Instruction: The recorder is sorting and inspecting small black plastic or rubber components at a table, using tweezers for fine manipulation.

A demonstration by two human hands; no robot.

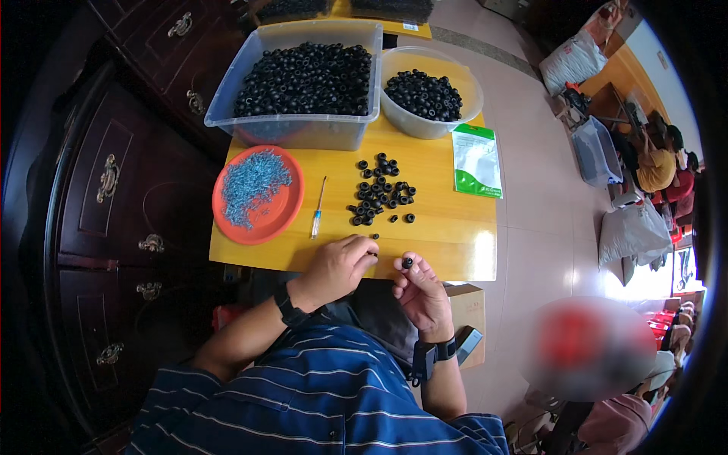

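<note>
At desk (pixel 455 243) near edge: right hand (pixel 421 292) pinches black ring (pixel 407 263); left hand (pixel 337 265) curled, contents hidden, grip state indeterminable.

The small rings (pixel 381 191) are black, and the table (pixel 440 220) is yellow wood. The plate (pixel 284 208) is orange with silver-blue screws (pixel 250 186). The pouch (pixel 477 161) is green and white. The shirt (pixel 318 398) has blue stripes.

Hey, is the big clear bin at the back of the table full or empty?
Nearly full: the clear rectangular bin is heaped almost to its rim with small black rings.
</note>
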